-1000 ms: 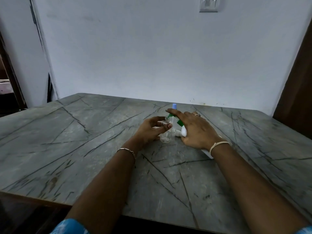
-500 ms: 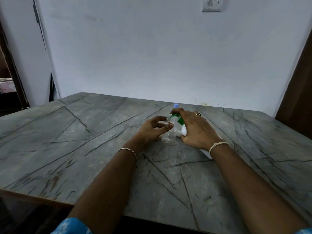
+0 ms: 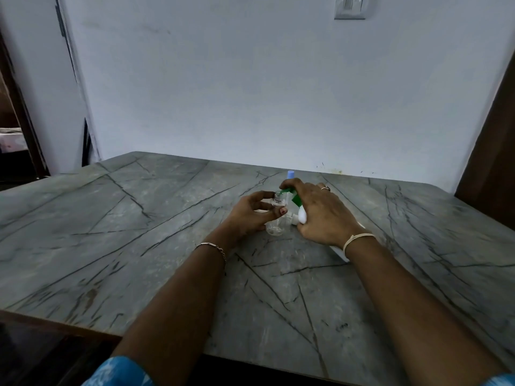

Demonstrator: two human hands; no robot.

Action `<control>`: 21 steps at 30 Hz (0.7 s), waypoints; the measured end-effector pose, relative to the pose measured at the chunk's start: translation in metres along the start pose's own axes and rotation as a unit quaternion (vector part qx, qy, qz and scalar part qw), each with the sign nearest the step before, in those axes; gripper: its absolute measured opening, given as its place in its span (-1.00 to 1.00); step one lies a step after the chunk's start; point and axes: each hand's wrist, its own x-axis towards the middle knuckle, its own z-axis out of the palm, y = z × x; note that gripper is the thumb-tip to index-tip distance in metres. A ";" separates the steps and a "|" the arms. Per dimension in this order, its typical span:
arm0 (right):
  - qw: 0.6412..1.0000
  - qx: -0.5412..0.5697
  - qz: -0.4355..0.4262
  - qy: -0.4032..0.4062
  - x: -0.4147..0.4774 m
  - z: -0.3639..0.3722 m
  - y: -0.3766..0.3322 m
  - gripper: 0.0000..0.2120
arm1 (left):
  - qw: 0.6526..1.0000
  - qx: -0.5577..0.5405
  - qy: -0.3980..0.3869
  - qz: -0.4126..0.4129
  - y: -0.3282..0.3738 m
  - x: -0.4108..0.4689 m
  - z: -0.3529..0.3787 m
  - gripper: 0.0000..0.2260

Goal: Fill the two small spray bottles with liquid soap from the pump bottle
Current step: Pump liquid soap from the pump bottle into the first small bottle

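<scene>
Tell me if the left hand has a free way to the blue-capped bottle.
Probably not: the left hand holds the clear bottle, and the right hand on the pump bottle blocks the blue cap.

The light is soft, even and a bit dim, and everything looks blue-grey. The wall (image 3: 250,79) is the brightest part. Shadows on the table (image 3: 111,232) are faint. The doorway (image 3: 14,165) at the left is dark. Straight lines bend near the sides of the picture — and the table's near edge looks smeary and blurred.
</scene>
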 end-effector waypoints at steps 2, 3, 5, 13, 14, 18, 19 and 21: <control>1.000 0.006 0.005 0.001 0.001 0.001 -0.001 -0.26 | 1.000 -0.002 0.000 0.000 0.000 0.000 0.000 -0.68; 1.000 0.006 0.006 0.001 0.001 0.001 -0.001 -0.26 | 1.000 -0.003 0.000 -0.001 0.000 0.001 0.000 -0.68; 1.000 -0.005 0.005 -0.003 0.000 0.001 -0.001 -0.26 | 1.000 -0.006 -0.002 -0.005 -0.001 0.001 0.000 -0.69; 0.997 -0.057 0.002 -0.053 -0.004 -0.009 -0.007 -0.03 | 1.000 -0.013 0.000 -0.003 -0.003 0.002 0.000 -0.63; 0.997 -0.057 0.006 -0.054 -0.004 -0.009 -0.007 -0.04 | 1.000 -0.015 0.002 -0.004 -0.003 0.002 0.000 -0.62; 0.999 -0.028 0.011 -0.041 -0.003 -0.005 -0.006 -0.23 | 1.000 -0.009 0.012 -0.002 -0.005 0.003 0.002 -0.62; 0.999 -0.025 0.011 -0.035 -0.002 -0.005 -0.005 -0.25 | 1.000 -0.004 0.013 0.001 -0.005 0.003 0.002 -0.64; 0.999 -0.029 0.012 -0.023 -0.001 -0.004 -0.006 -0.28 | 1.000 0.001 0.011 0.005 -0.005 0.003 0.002 -0.63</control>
